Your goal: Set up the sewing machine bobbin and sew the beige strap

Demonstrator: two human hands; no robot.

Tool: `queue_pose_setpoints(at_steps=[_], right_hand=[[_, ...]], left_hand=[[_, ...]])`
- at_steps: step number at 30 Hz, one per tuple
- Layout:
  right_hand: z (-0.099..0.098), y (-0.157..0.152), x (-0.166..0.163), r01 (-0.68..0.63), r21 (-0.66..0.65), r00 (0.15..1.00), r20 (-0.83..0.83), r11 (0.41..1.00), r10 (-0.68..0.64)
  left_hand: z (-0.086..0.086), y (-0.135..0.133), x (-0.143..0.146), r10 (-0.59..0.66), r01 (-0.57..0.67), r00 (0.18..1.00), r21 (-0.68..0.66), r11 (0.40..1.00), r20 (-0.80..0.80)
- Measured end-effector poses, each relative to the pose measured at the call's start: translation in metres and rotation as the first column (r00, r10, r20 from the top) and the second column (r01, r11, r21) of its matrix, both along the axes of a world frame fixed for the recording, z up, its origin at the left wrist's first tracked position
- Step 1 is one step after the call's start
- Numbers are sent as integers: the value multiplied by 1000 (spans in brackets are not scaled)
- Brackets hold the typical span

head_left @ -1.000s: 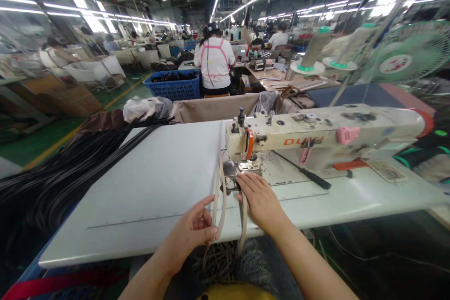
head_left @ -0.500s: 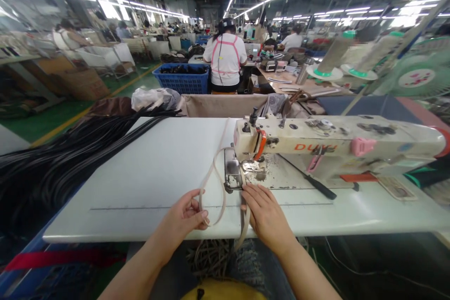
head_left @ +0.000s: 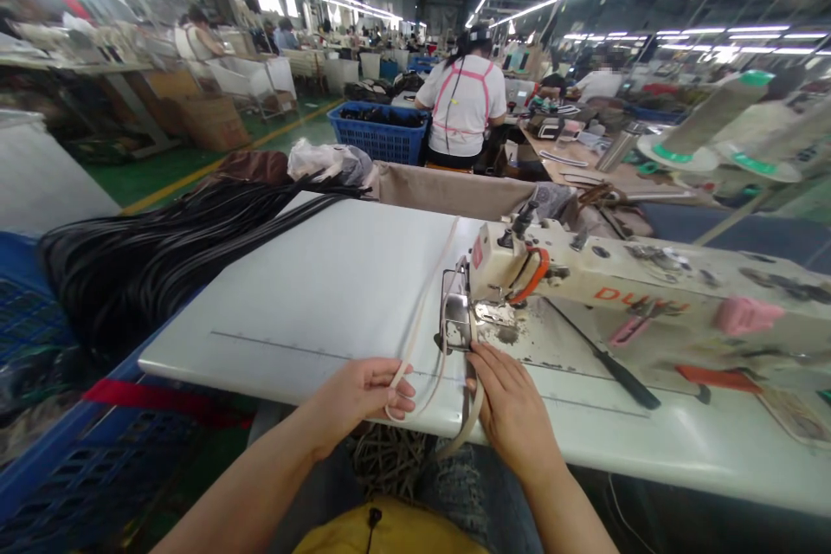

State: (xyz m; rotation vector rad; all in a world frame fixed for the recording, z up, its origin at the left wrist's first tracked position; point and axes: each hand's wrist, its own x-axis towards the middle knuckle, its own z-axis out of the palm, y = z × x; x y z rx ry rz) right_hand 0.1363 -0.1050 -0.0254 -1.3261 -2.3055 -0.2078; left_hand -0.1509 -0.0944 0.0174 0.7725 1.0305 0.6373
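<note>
My left hand (head_left: 373, 391) has its fingers curled loosely round a thin beige strip (head_left: 421, 325), which loops over the table's front part and runs toward the sewing machine (head_left: 512, 264). My right hand (head_left: 510, 398) lies at the front edge of the machine's metal plate, its fingers together and pressing on a beige strap (head_left: 479, 402). From under that hand the strap leads up to the presser foot (head_left: 494, 313) and hangs down over the table edge. My right palm and thumb are mostly hidden.
Black straps (head_left: 175, 251) lie heaped at the left of the white table (head_left: 312, 277). A black-handled tool (head_left: 623, 372) rests on the machine bed. More strips (head_left: 386, 463) bunch below the table edge. A co-worker (head_left: 464, 99) sits ahead beside a blue basket (head_left: 380, 134).
The view has swung left, so the table and machine appear further right. The loop at my left hand has become narrower. My right hand stays by the machine plate.
</note>
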Motion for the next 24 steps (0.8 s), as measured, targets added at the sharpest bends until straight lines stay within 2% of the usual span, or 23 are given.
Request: queue_pose_setpoints(at_steps=[7,24], right_hand=[[0,1,-1,0,17,1000,21,1000,-1],[-3,1,-1,14,44,1000,18,999,-15]], left_hand=[[2,-1,4,4,2,994,-52,999,111],[3,-1,8,17,-13,994,-32,999,109]])
